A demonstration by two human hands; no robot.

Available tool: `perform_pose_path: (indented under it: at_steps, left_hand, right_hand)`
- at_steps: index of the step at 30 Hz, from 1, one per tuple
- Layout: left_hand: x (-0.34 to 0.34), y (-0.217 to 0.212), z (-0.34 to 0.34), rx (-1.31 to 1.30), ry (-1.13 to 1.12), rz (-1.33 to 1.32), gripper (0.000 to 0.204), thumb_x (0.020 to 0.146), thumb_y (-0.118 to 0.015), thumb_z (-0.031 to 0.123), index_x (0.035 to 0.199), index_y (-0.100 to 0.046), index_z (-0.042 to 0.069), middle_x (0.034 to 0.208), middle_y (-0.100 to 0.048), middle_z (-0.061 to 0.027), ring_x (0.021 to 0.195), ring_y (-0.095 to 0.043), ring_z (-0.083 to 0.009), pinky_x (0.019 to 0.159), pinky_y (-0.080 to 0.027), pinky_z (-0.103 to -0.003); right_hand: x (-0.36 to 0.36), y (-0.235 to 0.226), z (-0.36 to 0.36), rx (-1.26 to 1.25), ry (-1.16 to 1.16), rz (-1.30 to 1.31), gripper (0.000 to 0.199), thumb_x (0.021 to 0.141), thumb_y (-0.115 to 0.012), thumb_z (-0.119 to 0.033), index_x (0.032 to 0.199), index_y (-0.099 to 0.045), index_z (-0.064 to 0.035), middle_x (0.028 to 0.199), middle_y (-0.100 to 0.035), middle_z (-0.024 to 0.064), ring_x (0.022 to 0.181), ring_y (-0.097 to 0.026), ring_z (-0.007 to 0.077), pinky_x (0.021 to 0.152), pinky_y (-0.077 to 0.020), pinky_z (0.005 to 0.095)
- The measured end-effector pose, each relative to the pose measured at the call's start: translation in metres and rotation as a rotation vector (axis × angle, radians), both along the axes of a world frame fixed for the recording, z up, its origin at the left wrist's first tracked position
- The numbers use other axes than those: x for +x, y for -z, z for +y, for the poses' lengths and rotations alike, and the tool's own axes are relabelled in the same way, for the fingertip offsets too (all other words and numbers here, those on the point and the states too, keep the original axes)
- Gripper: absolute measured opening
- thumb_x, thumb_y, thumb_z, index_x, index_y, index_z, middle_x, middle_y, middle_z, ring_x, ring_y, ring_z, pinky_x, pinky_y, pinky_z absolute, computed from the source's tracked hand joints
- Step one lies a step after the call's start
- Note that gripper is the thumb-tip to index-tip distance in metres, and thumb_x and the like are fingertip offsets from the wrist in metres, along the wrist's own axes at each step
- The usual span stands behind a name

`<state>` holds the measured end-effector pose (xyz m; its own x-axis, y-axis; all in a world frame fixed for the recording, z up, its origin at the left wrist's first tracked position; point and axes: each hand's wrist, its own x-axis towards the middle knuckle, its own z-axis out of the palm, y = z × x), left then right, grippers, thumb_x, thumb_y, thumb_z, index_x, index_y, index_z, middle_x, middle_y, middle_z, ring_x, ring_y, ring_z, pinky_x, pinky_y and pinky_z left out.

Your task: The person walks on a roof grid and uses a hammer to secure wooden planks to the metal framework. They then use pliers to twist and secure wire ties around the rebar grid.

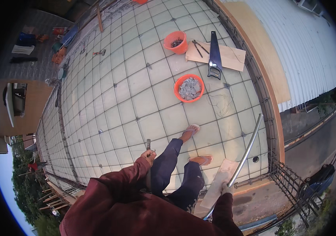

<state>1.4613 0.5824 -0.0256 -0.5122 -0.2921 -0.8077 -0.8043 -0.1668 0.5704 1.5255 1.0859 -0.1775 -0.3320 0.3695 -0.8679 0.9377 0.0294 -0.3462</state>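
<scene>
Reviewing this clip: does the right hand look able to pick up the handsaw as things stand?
Probably not without stepping forward: the right hand is closed around a metal pipe, and the handsaw lies well beyond the feet.

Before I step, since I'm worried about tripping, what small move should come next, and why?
I'd probably set down the long silvery metal pipe in your right hand: your left hand grips a short, grey-headed tool, so neither hand is free, and your sandalled feet stand amid a grid of thin dark steel bars that could catch a toe.
</scene>
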Motion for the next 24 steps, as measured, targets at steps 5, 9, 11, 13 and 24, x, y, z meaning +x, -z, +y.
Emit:
perform_pose_path:
  at_steps: [5, 9, 11, 13, 24]
  left_hand:
    - [0.018, -0.031, -0.087, 0.068, -0.188, -0.026, 0.018, 0.1, -0.062, 0.031, 0.092, -0.061, 0.015, 0.058, -0.046, 0.0036, 0.043, -0.04, -0.0097, 0.041, -0.032, -0.027]
    - [0.086, 0.007, -0.186, -0.006, -0.093, 0.07, 0.02, 0.096, -0.065, 0.034, 0.092, -0.063, 0.015, 0.063, -0.051, 0.003, 0.051, -0.048, -0.0101, 0.046, -0.039, -0.03]
    - [0.126, 0.036, -0.213, -0.163, 0.021, 0.097, 0.022, 0.094, -0.067, 0.036, 0.088, -0.064, 0.015, 0.067, -0.055, 0.0027, 0.056, -0.052, -0.0101, 0.052, -0.043, -0.031]
    - [0.178, 0.074, -0.248, -0.242, -0.059, 0.021, 0.014, 0.085, -0.078, 0.021, 0.08, -0.069, 0.012, 0.075, -0.066, 0.0032, 0.07, -0.057, -0.0056, 0.063, -0.047, -0.028]
    - [0.178, 0.111, -0.377, -0.489, 0.849, -0.195, 0.02, 0.093, -0.061, 0.027, 0.105, -0.069, 0.013, 0.097, -0.067, -0.0048, 0.091, -0.063, -0.0201, 0.077, -0.052, -0.036]
  right_hand:
    - [-0.052, -0.139, 0.0, -0.014, -0.098, -0.042, 0.02, 0.095, -0.068, -0.015, 0.097, -0.051, -0.0041, 0.055, -0.05, 0.0078, 0.038, -0.048, 0.0215, 0.034, -0.0421, 0.0367]
    - [-0.118, -0.219, -0.055, -0.014, -0.25, -0.095, 0.026, 0.095, -0.066, -0.024, 0.084, -0.053, -0.0036, 0.054, -0.052, 0.0095, 0.039, -0.05, 0.0229, 0.036, -0.0427, 0.039]
    - [-0.129, -0.239, -0.075, 0.011, -0.307, -0.134, 0.027, 0.094, -0.066, -0.024, 0.082, -0.054, -0.0029, 0.055, -0.052, 0.0095, 0.04, -0.05, 0.0223, 0.036, -0.0419, 0.0381]
    - [-0.157, -0.252, -0.125, -0.015, -0.381, -0.131, 0.024, 0.094, -0.068, -0.02, 0.086, -0.054, -0.002, 0.056, -0.052, 0.0084, 0.039, -0.048, 0.0206, 0.034, -0.0398, 0.0355]
    - [-0.267, -0.276, -0.325, 0.187, -0.805, 0.005, 0.026, 0.094, -0.067, -0.027, 0.084, -0.058, -0.0045, 0.055, -0.056, 0.0082, 0.041, -0.053, 0.0211, 0.037, -0.0417, 0.038]
